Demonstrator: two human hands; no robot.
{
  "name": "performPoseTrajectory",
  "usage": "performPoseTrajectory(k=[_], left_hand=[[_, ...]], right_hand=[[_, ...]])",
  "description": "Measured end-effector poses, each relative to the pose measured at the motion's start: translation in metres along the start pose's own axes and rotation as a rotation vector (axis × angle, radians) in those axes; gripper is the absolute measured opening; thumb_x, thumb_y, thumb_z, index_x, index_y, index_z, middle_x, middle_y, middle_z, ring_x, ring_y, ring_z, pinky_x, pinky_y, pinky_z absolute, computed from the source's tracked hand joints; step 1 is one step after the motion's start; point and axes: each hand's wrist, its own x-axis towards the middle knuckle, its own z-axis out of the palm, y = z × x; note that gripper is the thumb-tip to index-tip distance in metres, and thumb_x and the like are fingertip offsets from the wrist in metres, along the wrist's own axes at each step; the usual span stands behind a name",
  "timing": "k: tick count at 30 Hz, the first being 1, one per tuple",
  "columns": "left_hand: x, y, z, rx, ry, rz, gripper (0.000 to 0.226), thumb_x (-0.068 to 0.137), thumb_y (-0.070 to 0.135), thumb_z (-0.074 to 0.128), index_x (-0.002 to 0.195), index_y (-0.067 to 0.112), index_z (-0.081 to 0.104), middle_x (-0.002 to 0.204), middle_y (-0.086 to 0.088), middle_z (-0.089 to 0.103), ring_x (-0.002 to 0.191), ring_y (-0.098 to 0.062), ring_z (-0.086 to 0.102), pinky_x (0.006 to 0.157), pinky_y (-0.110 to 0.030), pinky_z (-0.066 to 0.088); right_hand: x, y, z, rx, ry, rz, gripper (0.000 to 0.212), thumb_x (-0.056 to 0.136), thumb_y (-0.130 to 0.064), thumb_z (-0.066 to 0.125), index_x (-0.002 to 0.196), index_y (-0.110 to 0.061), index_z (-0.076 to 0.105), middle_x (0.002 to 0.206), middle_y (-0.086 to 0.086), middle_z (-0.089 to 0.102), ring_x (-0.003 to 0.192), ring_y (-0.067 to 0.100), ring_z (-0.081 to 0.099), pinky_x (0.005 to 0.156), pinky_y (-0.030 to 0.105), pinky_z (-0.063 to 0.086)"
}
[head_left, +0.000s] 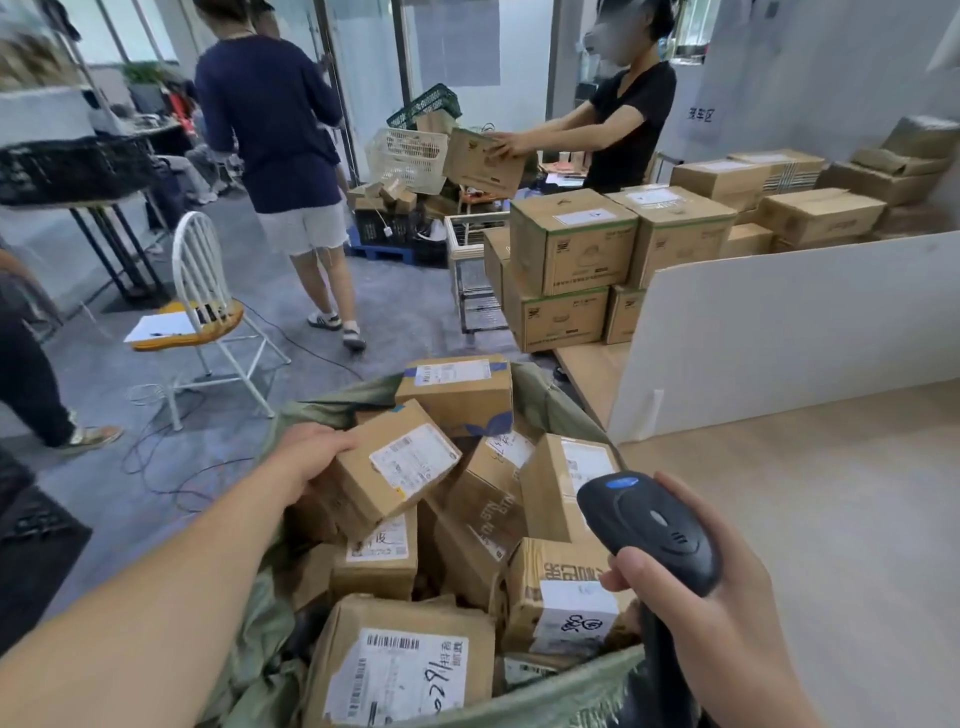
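One green sack (270, 613) stands open with its mouth toward the camera, and every place here is told from it. Inside lie about ten brown cardboard parcels, piled at all angles, most with one white label each.

The left hand (306, 457) reaches in over the sack's left rim and grips one parcel (384, 478) by its left end, fingers curled round the cardboard. That parcel sits tilted on top of the pile, in the far left part of the sack, label up.

The right hand (717, 623) hangs over the sack's near right rim, closed round the handle of one black barcode scanner (649, 525) — thumb laid against the front of the handle, just below the head. The scanner's head, with one blue button on top, faces the parcels in the right half of the sack.

Beyond the sack to the left stands one white chair (200, 270) with a sheet of paper on its seat. Beyond the sack to the right leans one white board (779, 338), with a stack of larger cartons (571, 244) behind it. Two people stand farther off — one in a dark blue top (270, 114), one in a black top (634, 124) holding a carton (483, 161) in both hands.
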Motion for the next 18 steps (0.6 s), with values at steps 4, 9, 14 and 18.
performPoseTrajectory(k=[4,9,14,18], left_hand=[[0.015,-0.002,0.001,0.091,0.207,0.049,0.058,0.076,0.038,0.08,0.125,0.013,0.062,0.125,-0.013,0.064,0.105,-0.033,0.063,0.084,-0.039,0.053],[0.017,-0.007,0.005,0.275,0.282,0.176,0.078,0.077,0.043,0.082,0.141,0.015,0.048,0.147,-0.013,0.044,0.126,-0.035,0.052,0.096,-0.043,0.045],[0.006,-0.003,0.008,0.835,0.095,0.373,0.116,0.056,0.082,0.074,0.153,0.038,0.029,0.166,0.001,0.007,0.152,-0.031,0.015,0.113,-0.055,0.034],[0.004,0.008,0.005,1.13,-0.094,0.337,0.137,0.046,0.091,0.068,0.159,0.039,0.01,0.169,0.001,-0.008,0.153,-0.036,-0.008,0.121,-0.058,0.013]], right_hand=[[0.006,0.005,-0.002,-0.03,0.022,-0.002,0.067,0.071,0.003,0.088,0.115,-0.044,0.069,0.104,0.012,0.077,0.084,0.035,0.076,0.049,0.031,0.056],[0.011,0.009,-0.001,-0.04,0.03,0.015,0.066,0.073,0.006,0.081,0.123,-0.035,0.066,0.108,0.005,0.076,0.086,0.037,0.075,0.049,0.03,0.056],[0.014,0.014,0.003,-0.021,0.019,0.024,0.067,0.074,0.008,0.081,0.124,-0.035,0.066,0.106,0.008,0.076,0.084,0.036,0.075,0.05,0.031,0.056],[0.016,0.015,0.005,0.003,0.008,0.033,0.067,0.074,0.005,0.082,0.125,-0.036,0.065,0.109,0.008,0.075,0.086,0.038,0.075,0.052,0.034,0.057]])
